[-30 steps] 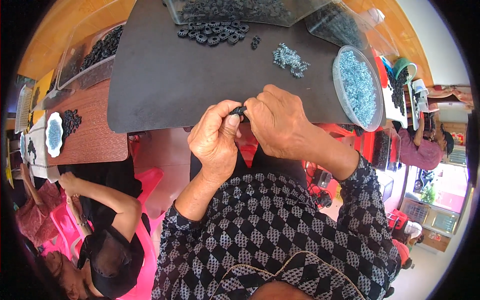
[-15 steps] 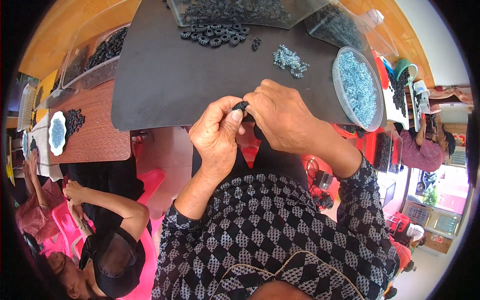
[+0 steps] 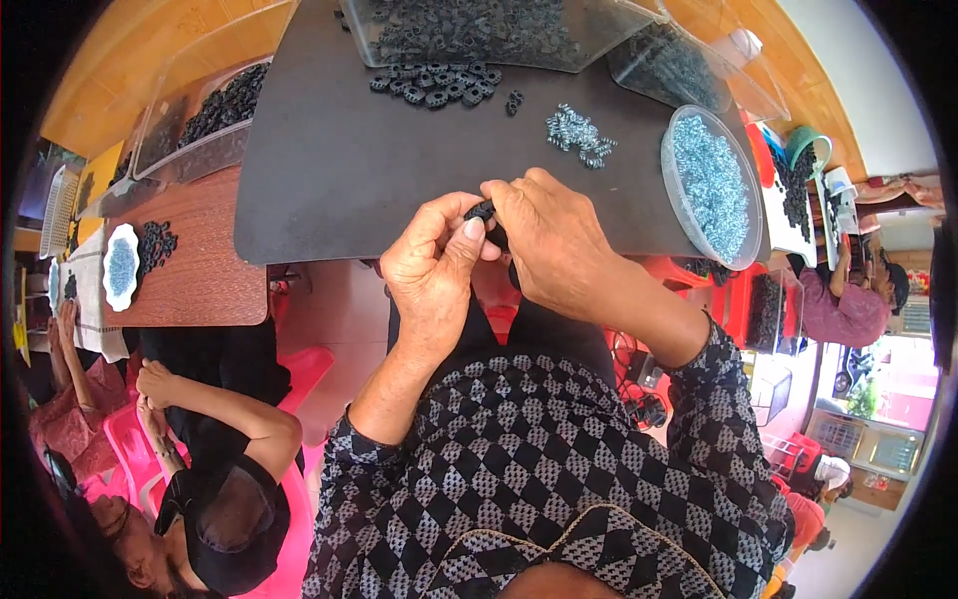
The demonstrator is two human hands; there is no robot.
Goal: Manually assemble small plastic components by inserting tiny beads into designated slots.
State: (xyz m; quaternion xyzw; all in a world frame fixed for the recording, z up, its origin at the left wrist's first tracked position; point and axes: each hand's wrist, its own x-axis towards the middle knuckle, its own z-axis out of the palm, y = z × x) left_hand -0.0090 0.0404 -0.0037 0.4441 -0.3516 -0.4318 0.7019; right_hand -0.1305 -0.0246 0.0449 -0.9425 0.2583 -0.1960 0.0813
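Observation:
A small black plastic part is pinched between the thumb and fingers of my left hand, just off the front edge of the dark table. My right hand is closed at the part's right end, its thumb and forefinger pressed together there. Whatever those fingertips grip is partly hidden. Beyond my hands lie a small heap of metal springs, a cluster of black plastic parts and one or two loose black pieces. A round clear tub full of springs stands at the right.
Clear bins of black parts line the table's far side. On the left, a brown table bears a white scalloped dish and black parts, with a co-worker seated beside it on a pink chair. More people sit at the far right.
The view has shifted slightly, so the table sits a little lower and further right. My right fingers have shifted slightly at the black part; my left hand keeps its pinch.

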